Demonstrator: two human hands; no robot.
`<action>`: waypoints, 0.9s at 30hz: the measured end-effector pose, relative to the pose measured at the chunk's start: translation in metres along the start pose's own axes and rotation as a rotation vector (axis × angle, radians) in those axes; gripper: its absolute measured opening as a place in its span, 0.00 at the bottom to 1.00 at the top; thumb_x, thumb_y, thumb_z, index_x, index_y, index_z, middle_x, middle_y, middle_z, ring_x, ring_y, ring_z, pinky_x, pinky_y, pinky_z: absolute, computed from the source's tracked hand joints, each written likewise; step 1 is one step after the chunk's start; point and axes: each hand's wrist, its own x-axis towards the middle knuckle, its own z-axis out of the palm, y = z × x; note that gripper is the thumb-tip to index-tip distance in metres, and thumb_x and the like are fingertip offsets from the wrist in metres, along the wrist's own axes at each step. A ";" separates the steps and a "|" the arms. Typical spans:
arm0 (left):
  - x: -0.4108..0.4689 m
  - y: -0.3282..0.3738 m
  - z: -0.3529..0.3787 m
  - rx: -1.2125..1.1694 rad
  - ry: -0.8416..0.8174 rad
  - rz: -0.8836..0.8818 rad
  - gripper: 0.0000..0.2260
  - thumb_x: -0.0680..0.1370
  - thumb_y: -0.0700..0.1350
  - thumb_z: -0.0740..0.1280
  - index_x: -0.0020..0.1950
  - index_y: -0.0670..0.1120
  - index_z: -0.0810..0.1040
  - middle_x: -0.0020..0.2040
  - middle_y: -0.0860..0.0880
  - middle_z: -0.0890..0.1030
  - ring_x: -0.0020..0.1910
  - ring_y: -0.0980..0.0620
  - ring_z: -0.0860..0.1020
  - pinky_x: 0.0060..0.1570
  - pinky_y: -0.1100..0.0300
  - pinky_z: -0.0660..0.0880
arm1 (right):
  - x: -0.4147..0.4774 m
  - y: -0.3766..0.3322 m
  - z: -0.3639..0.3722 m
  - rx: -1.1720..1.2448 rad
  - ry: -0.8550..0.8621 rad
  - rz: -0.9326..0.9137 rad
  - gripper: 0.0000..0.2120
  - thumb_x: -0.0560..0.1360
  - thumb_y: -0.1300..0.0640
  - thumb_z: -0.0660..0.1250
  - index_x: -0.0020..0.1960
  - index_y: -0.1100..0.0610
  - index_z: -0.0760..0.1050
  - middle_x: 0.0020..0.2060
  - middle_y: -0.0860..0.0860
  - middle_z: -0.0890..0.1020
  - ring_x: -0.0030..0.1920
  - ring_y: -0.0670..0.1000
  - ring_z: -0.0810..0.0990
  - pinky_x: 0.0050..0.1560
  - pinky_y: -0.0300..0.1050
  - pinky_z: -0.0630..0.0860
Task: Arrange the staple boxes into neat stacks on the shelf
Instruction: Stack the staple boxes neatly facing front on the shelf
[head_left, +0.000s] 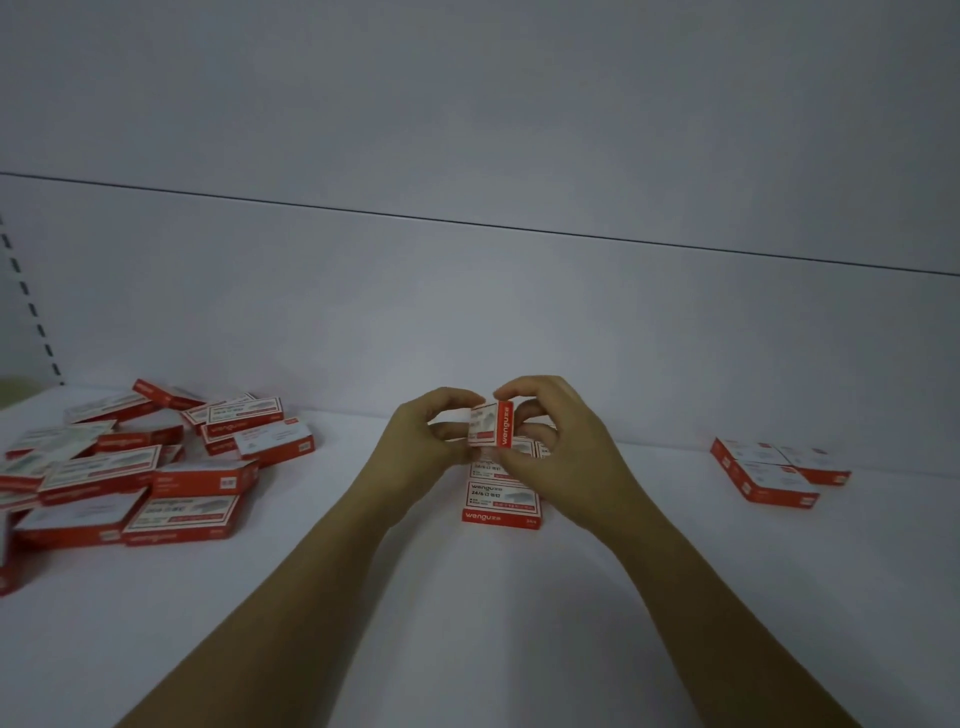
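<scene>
A red-and-white staple box (491, 424) is held up on edge between both hands, its red side with white lettering facing the camera, just above a row of boxes (501, 493) lying flat on the white shelf (519, 623). The nearest box of that row shows its printed top and red front edge; the ones behind it are mostly covered by the hands.

The shelf is plain white, backed by a pale grey panel (467, 312) crossed by a thin dark seam. A slotted upright (31, 306) runs down the far left edge. The light is dim and bluish.

The left hand (421, 452) curls its fingers (441, 431) against the left end of the held box, while the right hand (556, 441) pinches the top and right side with thumb and bent fingers (519, 389); both are closed on the box.

To the left lies a loose pile of boxes (145, 467), tilted and overlapping, cut off at the frame edge. Well apart on the right sits a small tidy group of boxes (774, 470), flat and touching one another. Print on the distant boxes is too blurred to read.
</scene>
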 end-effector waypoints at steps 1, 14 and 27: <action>0.000 0.000 -0.001 0.008 0.013 0.004 0.17 0.72 0.31 0.70 0.55 0.49 0.77 0.51 0.53 0.81 0.50 0.52 0.81 0.39 0.65 0.80 | 0.001 0.001 -0.002 -0.001 0.003 0.009 0.17 0.71 0.60 0.72 0.54 0.48 0.70 0.55 0.44 0.72 0.52 0.44 0.77 0.56 0.40 0.78; -0.004 0.003 0.002 0.255 0.158 0.234 0.17 0.69 0.42 0.75 0.54 0.54 0.74 0.51 0.59 0.79 0.46 0.61 0.79 0.41 0.79 0.72 | 0.006 0.019 -0.013 -0.076 0.099 0.170 0.17 0.70 0.58 0.73 0.52 0.49 0.68 0.56 0.49 0.78 0.52 0.48 0.78 0.54 0.42 0.78; -0.004 0.001 0.003 0.277 0.176 0.267 0.17 0.69 0.42 0.75 0.53 0.54 0.74 0.50 0.61 0.77 0.45 0.62 0.77 0.40 0.80 0.72 | 0.007 0.021 -0.013 -0.133 0.131 0.094 0.16 0.70 0.58 0.73 0.50 0.48 0.67 0.53 0.45 0.74 0.48 0.43 0.76 0.44 0.26 0.71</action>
